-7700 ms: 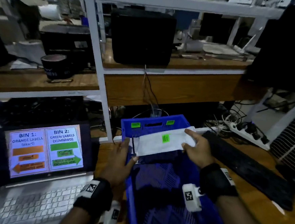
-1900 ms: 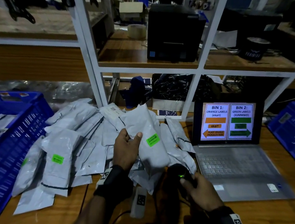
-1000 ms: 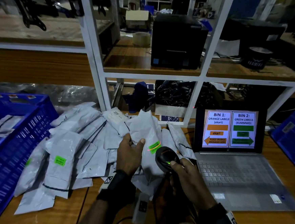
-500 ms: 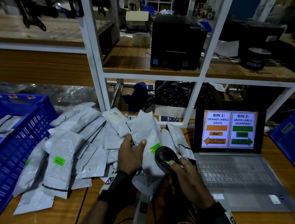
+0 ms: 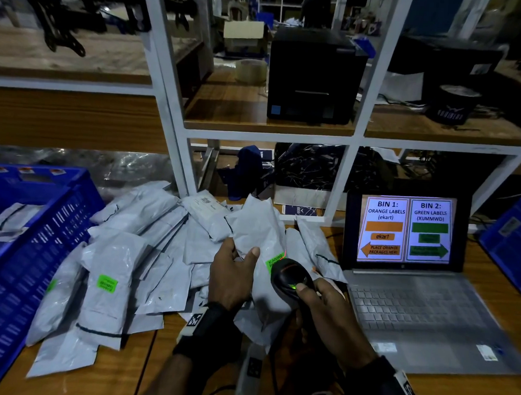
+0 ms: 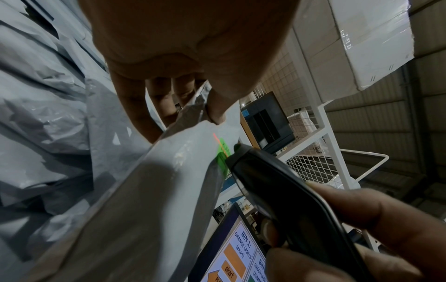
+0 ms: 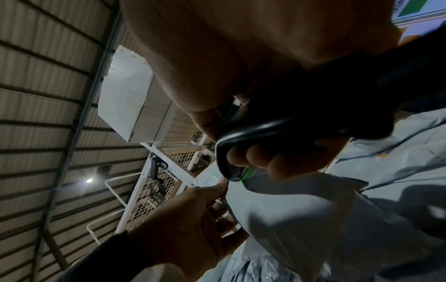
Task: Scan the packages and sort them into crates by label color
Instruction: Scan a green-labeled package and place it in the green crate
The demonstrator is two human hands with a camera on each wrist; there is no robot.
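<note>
Left crate sits well left of both hands, cut off by the frame; contents hard to read. Loose grey packages are piled between it and the left hand. Left hand pinches the package, thumb on front, fingers hidden behind. Its green label is half covered by the scanner, red line across it. Right hand grips the scanner; handle hidden. Laptop is right of that hand; right crate cut off.

Black wristbands carrying white marker-tagged camera units on both wrists.
</note>
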